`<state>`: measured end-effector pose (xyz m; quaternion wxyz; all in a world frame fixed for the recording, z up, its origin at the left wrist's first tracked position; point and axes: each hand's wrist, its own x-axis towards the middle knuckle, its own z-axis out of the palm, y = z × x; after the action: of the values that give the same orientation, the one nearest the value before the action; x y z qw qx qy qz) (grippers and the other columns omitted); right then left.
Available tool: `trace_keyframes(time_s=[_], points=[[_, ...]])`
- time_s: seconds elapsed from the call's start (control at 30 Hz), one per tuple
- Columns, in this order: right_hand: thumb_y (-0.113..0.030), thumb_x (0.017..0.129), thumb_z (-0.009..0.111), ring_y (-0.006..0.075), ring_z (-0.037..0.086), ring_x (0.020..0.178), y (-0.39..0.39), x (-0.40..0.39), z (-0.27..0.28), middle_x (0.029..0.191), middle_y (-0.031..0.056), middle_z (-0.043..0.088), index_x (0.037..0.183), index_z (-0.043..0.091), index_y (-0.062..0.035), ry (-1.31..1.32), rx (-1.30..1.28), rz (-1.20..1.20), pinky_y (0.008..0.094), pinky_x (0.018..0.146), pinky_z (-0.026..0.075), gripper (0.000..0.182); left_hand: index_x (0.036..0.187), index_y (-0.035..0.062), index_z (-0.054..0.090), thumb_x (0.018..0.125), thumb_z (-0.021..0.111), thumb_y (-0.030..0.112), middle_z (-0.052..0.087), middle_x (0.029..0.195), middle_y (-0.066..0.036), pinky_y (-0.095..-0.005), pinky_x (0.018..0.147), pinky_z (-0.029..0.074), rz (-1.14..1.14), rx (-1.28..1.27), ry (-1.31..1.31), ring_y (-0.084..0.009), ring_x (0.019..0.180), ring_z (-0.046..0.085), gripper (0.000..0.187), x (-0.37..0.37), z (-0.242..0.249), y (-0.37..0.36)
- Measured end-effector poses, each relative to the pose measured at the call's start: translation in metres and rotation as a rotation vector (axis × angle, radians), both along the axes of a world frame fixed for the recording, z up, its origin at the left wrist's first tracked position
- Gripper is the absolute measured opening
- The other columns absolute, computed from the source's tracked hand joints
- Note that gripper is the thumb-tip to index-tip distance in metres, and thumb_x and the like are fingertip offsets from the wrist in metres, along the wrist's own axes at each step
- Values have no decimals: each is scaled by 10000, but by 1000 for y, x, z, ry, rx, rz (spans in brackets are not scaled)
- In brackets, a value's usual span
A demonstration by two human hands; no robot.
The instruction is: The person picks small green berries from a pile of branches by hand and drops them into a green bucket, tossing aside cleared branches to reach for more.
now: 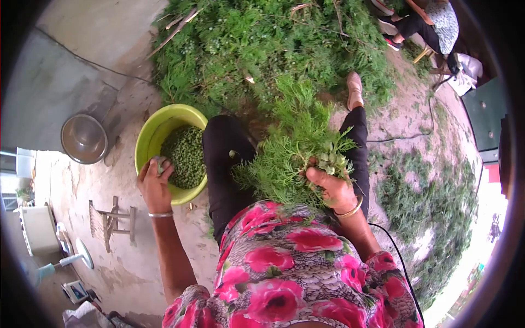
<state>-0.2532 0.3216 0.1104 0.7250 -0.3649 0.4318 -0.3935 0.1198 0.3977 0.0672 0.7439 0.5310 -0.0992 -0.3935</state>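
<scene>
My right hand [335, 190], with a bangle at its wrist, is closed around a leafy evergreen sprig [292, 147]. The feathery sprig spreads across my lap between my knees, and a cluster of pale green cones [333, 162] shows by the fingers. At the left, my left hand [156, 187] is over the near-left rim of a yellow-green basin [146, 143]. Its fingers are curled together around something small and grey-green that I cannot make out clearly. Many small green cones [185, 156] lie inside the basin.
A big heap of cut evergreen branches [246, 49] lies in front of my feet. More greenery [426, 202] is scattered at right. A metal bowl [84, 139], a small stool [112, 221] and a fan [83, 253] stand left. Another person [440, 24] sits at upper right.
</scene>
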Motion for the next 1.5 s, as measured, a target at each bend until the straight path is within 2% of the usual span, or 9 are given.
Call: trace_keyframes(time_s=[0.1, 0.33, 0.47, 0.57, 0.7, 0.93, 1.13, 1.23, 1.5], points=[[-126, 807, 674, 107, 536, 825, -1, 1, 4, 893, 10, 594, 1009, 581, -20, 105, -75, 31, 255, 730, 436, 247, 1203, 52, 544, 703, 702, 89, 555, 1150, -227, -412, 926, 424, -15, 801, -1717, -346, 1059, 534, 525, 13, -5, 6], [-157, 825, 650, 139, 536, 730, -3, 9, -11, 919, 67, 602, 1049, 550, 17, 174, -124, 40, 278, 605, 440, 301, 991, 33, 612, 726, 610, 63, 600, 968, -178, -419, 836, 454, -512, -5, -1869, -333, 960, 561, 267, -113, 2, -67], [-114, 861, 583, 133, 545, 859, -2, 6, -2, 951, 22, 601, 1038, 579, -12, 56, -222, 23, 286, 778, 436, 204, 978, 8, 617, 689, 657, 14, 634, 913, -163, -392, 771, 491, -798, 188, -1605, -300, 854, 623, 292, -138, -31, -78], [-88, 872, 555, 118, 534, 917, -6, -7, -31, 999, 28, 608, 1073, 581, -3, 579, -937, 168, 278, 831, 420, 220, 935, 5, 618, 699, 683, 13, 611, 712, -129, -283, 533, 476, -311, -89, -1256, -238, 574, 590, 246, -160, 24, -70], [-55, 873, 529, 115, 527, 897, -5, 15, 2, 1001, 34, 605, 1079, 572, -6, 235, -208, 146, 279, 815, 432, 216, 1011, -21, 611, 724, 704, 5, 622, 777, -77, -176, 494, 420, -619, -182, -1000, -47, 591, 540, 303, -185, 76, -54], [70, 741, 519, 242, 575, 923, 0, 18, -14, 959, 124, 608, 1060, 549, 20, 227, -489, 243, 325, 833, 442, 325, 995, -42, 566, 663, 781, 237, 599, 857, -183, -357, 664, 480, -780, -131, -1207, -354, 705, 584, 484, -201, 75, -66], [58, 724, 585, 223, 613, 773, -5, 19, -1, 823, 127, 621, 942, 581, 27, 397, -540, 354, 330, 671, 468, 220, 869, -64, 577, 730, 697, 61, 602, 669, -63, -247, 467, 434, -771, -74, -844, -122, 514, 550, 222, -194, 63, -63], [21, 746, 647, 151, 573, 636, -2, 29, -5, 755, 112, 621, 919, 589, 8, 475, -610, 29, 283, 573, 450, 183, 867, -41, 596, 765, 633, -13, 583, 621, -21, -184, 406, 363, -659, 156, -389, -31, 463, 473, 113, -194, 66, -59], [-18, 828, 580, 106, 510, 596, 0, 30, -13, 635, 71, 562, 844, 601, 3, 410, -616, -62, 263, 542, 411, 33, 933, -46, 572, 759, 677, 22, 589, 668, -16, -195, 413, 395, -736, -39, -818, -41, 487, 508, 214, -194, 54, -56]])
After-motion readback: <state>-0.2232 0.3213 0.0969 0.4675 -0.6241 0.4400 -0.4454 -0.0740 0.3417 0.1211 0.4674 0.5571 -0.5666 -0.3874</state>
